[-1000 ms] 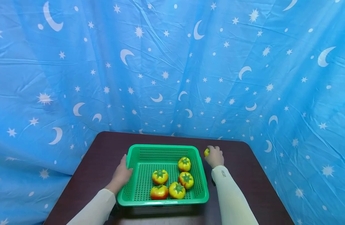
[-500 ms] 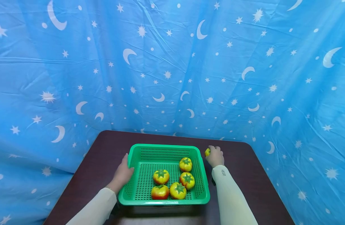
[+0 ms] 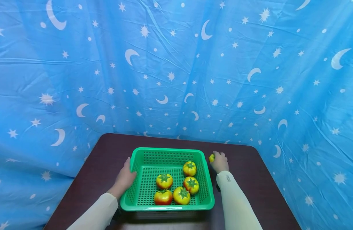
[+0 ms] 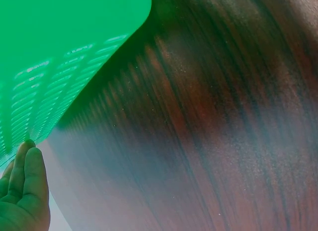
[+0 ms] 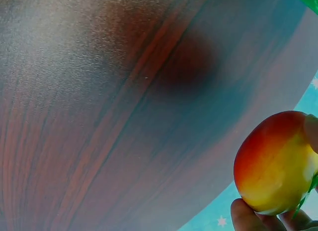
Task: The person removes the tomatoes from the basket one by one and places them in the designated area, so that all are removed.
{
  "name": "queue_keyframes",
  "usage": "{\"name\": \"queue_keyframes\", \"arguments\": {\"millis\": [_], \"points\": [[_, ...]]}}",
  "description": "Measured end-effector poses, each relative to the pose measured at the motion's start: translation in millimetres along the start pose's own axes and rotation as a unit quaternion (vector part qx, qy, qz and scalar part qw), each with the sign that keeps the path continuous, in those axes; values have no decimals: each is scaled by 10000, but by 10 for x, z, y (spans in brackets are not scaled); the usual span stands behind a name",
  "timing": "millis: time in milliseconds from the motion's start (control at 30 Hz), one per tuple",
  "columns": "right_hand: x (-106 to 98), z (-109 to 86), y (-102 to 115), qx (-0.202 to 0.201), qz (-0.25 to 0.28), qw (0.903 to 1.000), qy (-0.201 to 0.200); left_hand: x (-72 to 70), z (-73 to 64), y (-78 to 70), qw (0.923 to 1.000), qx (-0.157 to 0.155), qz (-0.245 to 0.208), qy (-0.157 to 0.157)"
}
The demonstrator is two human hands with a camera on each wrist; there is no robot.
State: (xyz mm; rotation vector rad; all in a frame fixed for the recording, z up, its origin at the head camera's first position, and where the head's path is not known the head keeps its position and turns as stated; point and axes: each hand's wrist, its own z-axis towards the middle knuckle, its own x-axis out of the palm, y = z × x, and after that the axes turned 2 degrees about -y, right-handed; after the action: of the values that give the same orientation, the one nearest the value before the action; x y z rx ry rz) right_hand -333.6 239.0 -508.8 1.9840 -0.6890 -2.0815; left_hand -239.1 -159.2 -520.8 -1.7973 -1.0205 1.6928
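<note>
A green plastic basket (image 3: pixel 168 208) with slotted walls stands on the dark table. Lying in its right and near part are several yellow-and-red tomatoes (image 3: pixel 181 195) with green star-shaped tops. My left hand (image 3: pixel 124 179) holds the basket's left side, thumb over the rim; its fingers (image 4: pixel 35 174) lie straight along the outer wall in the left wrist view. To the right of the basket, my right hand (image 3: pixel 220 162) grips another tomato (image 5: pixel 273 164) between thumb and fingers. That tomato is held above the table, with a blurred shadow beneath it in the right wrist view.
The dark brown table (image 3: pixel 251 179) has rounded far corners and extends on both sides of the basket. Behind and beside it hangs a blue curtain (image 3: pixel 176 80) printed with white moons and stars.
My right hand has come slightly nearer and lower with the tomato in its grip. The left hand stays at the basket, and the tomatoes inside keep their places.
</note>
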Motion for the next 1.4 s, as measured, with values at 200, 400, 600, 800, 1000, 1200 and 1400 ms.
{"name": "queue_keyframes", "arguments": {"millis": [200,400,600,800,1000,1200,1400], "points": [[73,-15,-66,78,36,10000,-35,5,-9,8,10000,46,-2,-11],[134,-20,-92,93,14,9999,-54,-11,-19,-4,10000,28,-31,8],[182,-28,-152,40,-6,10000,39,-17,-27,-15,10000,-18,-32,56],[204,-81,-177,5,58,9997,221,-12,-28,-18,10000,19,27,-3],[242,-68,-223,-29,75,9998,177,-3,-5,-10,10000,30,63,-61],[247,-85,-272,-141,171,9996,147,0,0,10,10000,8,29,-69],[221,-97,-285,-73,152,9992,368,14,10,12,10000,-36,-51,-64]]}}
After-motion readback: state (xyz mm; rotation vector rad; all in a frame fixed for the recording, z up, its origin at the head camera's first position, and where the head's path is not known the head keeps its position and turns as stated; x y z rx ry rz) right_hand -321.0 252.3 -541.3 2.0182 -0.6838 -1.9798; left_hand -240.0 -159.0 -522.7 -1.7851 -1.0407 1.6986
